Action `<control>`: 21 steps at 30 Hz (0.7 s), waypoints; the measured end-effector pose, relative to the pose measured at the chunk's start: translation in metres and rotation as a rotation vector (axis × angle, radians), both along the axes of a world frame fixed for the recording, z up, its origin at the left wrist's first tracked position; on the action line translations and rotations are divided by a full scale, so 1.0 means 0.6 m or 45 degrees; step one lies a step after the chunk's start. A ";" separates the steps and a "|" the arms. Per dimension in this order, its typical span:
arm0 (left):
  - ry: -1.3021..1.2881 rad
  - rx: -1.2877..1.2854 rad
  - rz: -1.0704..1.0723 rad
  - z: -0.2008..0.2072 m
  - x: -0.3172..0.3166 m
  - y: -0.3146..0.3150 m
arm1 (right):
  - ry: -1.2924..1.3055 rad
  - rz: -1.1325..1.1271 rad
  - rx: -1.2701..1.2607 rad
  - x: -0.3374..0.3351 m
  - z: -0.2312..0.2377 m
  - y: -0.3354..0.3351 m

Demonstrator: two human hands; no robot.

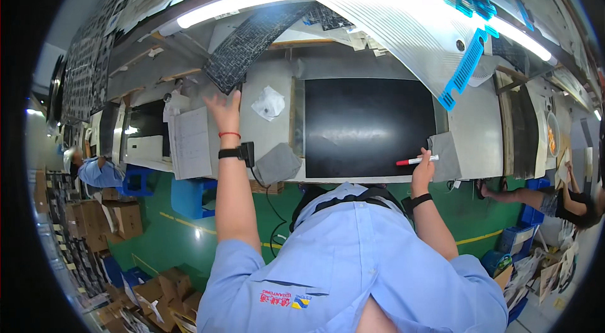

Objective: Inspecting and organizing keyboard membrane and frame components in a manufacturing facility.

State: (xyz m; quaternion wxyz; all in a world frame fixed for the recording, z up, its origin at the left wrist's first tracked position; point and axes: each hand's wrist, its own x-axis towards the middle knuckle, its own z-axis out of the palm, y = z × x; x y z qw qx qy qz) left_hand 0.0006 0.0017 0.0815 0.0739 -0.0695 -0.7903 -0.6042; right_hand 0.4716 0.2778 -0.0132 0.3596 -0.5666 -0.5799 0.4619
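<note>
My left hand [224, 110] reaches up at the far left side of the bench, its fingers spread. Just beyond its fingertips hangs the lower end of a long dark sheet with a pale line pattern [255, 43]; whether they touch is unclear. My right hand [423, 173] is closed on a white marker with a red cap [416, 160], its red end pointing left. The marker lies over the near right corner of a black rectangular panel [368, 128] set in the bench. Beside that hand, a grey cloth [446, 156] rests on the bench edge.
Left of the panel are another grey cloth [279, 164], a crumpled white wrapper [269, 103] and paper sheets [190, 142]. A clear ribbed sheet with a blue slotted strip [465, 68] hangs overhead. A cable [270, 207] trails from my left wrist. People work at both sides.
</note>
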 end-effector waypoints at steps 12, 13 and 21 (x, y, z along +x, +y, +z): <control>-0.151 -1.155 -0.397 -0.186 0.202 -0.096 | 0.151 -0.036 -0.278 0.000 0.005 0.014; -0.140 -1.153 -0.405 -0.190 0.194 -0.092 | 0.214 -0.021 -0.327 -0.011 0.016 0.012; -0.499 -0.262 -0.889 -0.074 0.163 0.101 | 0.206 0.019 -0.227 -0.017 0.011 0.028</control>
